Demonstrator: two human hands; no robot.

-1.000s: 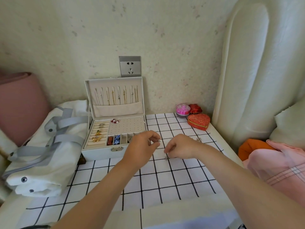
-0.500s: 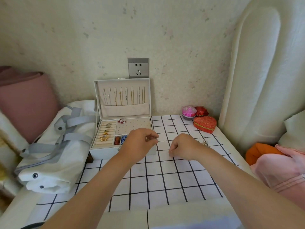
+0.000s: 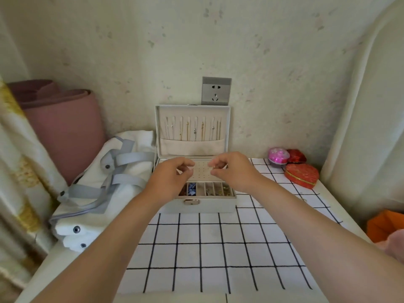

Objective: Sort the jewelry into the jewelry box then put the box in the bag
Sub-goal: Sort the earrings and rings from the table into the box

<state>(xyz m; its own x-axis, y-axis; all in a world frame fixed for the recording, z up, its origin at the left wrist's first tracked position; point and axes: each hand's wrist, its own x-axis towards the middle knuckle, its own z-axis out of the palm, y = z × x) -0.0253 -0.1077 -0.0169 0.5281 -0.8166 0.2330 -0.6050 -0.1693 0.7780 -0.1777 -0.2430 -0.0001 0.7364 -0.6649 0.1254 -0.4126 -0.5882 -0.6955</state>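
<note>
Pale-grey jewelry box (image 3: 209, 205) stands open on the checked cloth (image 3: 218, 248), white bag (image 3: 91, 206) against its left side. My left hand (image 3: 169, 180) and right hand (image 3: 235, 171) hover over its perforated earring panel (image 3: 202, 171), fingertips pinched together (contents too small to identify). Pieces this small are likely light and slippery: grip with fingertips only.

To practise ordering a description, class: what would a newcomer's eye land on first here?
First, the open jewelry box at the centre against the wall, necklaces hanging in its upright lid. Next, the left hand and right hand above it, fingertips pinched; anything held is too small to tell. Then the white bag left of the box and the red heart-shaped box on the checked cloth at right.
</note>
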